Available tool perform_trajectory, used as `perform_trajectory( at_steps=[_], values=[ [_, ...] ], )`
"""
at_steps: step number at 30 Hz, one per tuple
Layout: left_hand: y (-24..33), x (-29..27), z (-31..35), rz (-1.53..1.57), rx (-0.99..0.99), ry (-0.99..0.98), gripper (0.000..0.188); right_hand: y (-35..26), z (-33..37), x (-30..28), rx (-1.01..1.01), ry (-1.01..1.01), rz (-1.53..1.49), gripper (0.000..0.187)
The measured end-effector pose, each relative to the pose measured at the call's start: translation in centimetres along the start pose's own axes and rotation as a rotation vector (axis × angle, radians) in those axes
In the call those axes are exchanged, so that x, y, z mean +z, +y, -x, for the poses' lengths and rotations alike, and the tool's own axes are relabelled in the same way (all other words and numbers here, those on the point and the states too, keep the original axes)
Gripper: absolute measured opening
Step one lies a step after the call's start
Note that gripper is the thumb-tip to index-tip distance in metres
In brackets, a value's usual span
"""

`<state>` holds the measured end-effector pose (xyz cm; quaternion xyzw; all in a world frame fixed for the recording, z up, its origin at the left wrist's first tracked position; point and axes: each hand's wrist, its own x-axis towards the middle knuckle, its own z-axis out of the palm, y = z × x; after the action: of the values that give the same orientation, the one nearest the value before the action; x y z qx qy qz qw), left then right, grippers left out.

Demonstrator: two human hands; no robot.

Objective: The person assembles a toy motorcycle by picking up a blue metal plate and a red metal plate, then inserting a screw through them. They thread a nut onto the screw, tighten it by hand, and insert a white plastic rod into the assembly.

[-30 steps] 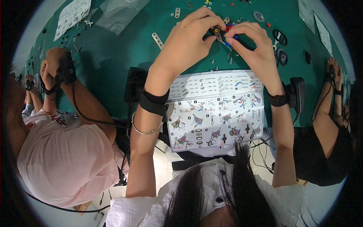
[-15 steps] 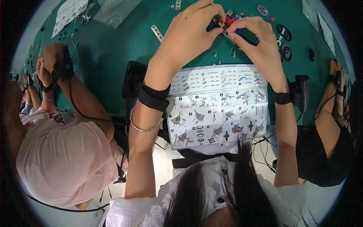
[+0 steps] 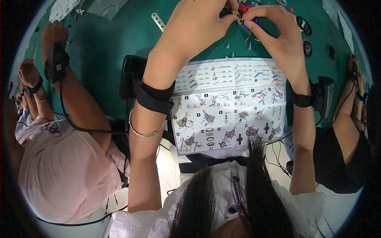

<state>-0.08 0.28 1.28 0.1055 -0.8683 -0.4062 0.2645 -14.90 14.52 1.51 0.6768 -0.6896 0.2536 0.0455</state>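
At the far edge of the view, both my hands meet over a small model (image 3: 247, 7) of red, blue and metal pieces. My left hand (image 3: 206, 29) is closed on it, its thumb stretched toward the right and its other fingers partly cut off by the picture's edge. From the other side my right hand (image 3: 279, 29) pinches a thin metal strip (image 3: 241, 23) of the model between thumb and forefinger. What exactly lies between those fingertips is too small to make out. Several loose screws (image 3: 250, 46) stand on the green table just below the hands.
A printed instruction sheet (image 3: 226, 107) lies below my hands at the table's near edge. A perforated metal strip (image 3: 158, 22) lies left of my left wrist. Black wheels (image 3: 307, 48) lie to the right. Co-workers' arms (image 3: 81, 99) reach in at the left and right.
The view has shifted, so my hands and the model sit higher in the picture. Both hands keep their grip. At the left, a co-worker's hands have moved apart.
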Motion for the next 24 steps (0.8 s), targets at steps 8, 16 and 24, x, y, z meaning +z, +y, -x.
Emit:
perform_trajectory(
  at_steps=[8, 16, 24],
  values=[
    [-0.4, -0.2, 0.1, -0.006, 0.047, 0.016, 0.017, -2.5, -0.6, -0.1, 0.226, 0.060, -0.076, 0.011],
    [-1.8, 0.5, -0.1, 0.004, 0.115, 0.038, 0.016, -2.8, -0.3, 0.5, 0.241, 0.112, -0.163, 0.012],
    [-1.7, 0.6, 0.3, -0.019, 0.169, 0.072, 0.015, -4.3, -2.0, -0.6, 0.639, -0.129, -0.351, 0.007]
  ],
)
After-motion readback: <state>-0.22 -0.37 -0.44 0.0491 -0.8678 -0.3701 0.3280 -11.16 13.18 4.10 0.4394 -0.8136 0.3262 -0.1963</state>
